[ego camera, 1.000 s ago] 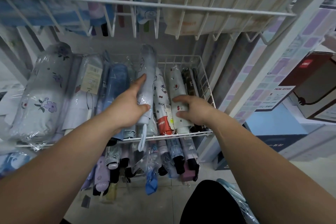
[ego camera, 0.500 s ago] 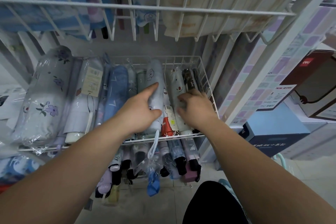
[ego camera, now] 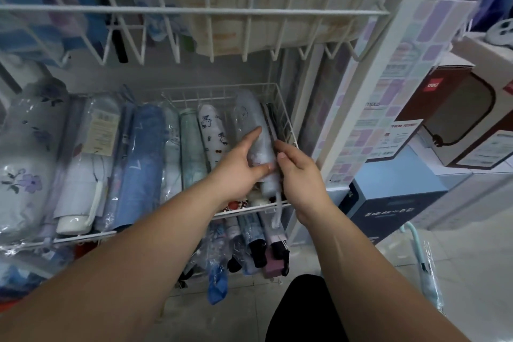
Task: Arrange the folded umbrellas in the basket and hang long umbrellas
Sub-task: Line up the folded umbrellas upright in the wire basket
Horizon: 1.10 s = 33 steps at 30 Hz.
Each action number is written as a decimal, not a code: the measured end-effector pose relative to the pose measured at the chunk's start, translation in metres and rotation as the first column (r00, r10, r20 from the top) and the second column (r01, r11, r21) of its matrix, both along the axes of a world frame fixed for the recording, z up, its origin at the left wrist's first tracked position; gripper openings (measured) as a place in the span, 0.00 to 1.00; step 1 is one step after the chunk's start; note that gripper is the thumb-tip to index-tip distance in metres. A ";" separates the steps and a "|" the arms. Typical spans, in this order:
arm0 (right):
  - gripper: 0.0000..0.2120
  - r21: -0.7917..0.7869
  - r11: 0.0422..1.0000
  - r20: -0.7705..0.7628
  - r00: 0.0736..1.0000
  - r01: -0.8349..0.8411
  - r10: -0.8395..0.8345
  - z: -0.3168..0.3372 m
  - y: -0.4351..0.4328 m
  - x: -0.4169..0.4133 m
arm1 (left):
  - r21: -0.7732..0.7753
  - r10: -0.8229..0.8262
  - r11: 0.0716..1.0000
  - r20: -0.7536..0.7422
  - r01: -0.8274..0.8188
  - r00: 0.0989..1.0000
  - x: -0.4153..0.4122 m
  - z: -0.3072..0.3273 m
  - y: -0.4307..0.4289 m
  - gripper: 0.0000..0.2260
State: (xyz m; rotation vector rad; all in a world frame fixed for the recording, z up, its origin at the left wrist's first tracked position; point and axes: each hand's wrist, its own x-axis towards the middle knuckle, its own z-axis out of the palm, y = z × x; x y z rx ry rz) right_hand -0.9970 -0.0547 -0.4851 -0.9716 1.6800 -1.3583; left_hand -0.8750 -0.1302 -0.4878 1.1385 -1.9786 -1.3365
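pale folded umbrella [ego camera: 251, 125] held at the right end of the wire basket [ego camera: 289, 130]
gripped by the left hand [ego camera: 238, 165], forefinger laid along it; fingers of the right hand [ego camera: 301, 175] are curled beside it, hold unclear. it should be laid flat beside the white printed umbrella [ego camera: 213, 130], strap [ego camera: 277, 212] tucked in.

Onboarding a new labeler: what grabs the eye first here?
At centre, the left hand grips a pale grey folded umbrella at the right end of the wire basket, with the right hand curled beside it. Left of them, wrapped umbrellas lie in a row.
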 end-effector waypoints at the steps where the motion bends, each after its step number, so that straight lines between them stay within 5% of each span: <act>1: 0.18 0.024 1.000 0.030 1.000 -0.005 0.005 0.000 -0.001 0.000 | 0.017 -0.020 1.000 0.019 0.019 1.000 -0.002 -0.003 -0.001 0.32; 4: 0.19 0.060 0.998 -0.041 0.999 -0.013 0.015 -0.001 -0.004 -0.001 | 0.064 0.020 0.998 0.018 -0.021 1.000 -0.003 -0.006 -0.005 0.28; 8: 0.17 0.043 0.999 -0.031 1.000 0.004 -0.003 -0.002 -0.003 -0.002 | 0.078 0.127 0.989 -0.015 -0.125 0.992 0.000 -0.007 -0.014 0.41; 13: 0.19 0.016 1.000 -0.034 0.999 -0.006 0.007 0.001 0.006 -0.003 | 0.040 0.089 0.995 -0.012 -0.088 0.996 -0.016 -0.007 -0.010 0.42; 24: 0.19 -0.013 1.000 -0.093 0.995 0.027 -0.028 0.002 0.006 -0.001 | -0.202 -0.019 0.976 0.276 0.077 0.961 -0.008 -0.005 -0.015 0.41; 33: 0.19 -0.054 0.996 -0.589 0.808 -0.072 0.027 0.011 -0.010 0.023 | -0.414 0.060 0.907 0.318 0.082 0.946 0.055 0.022 0.000 0.28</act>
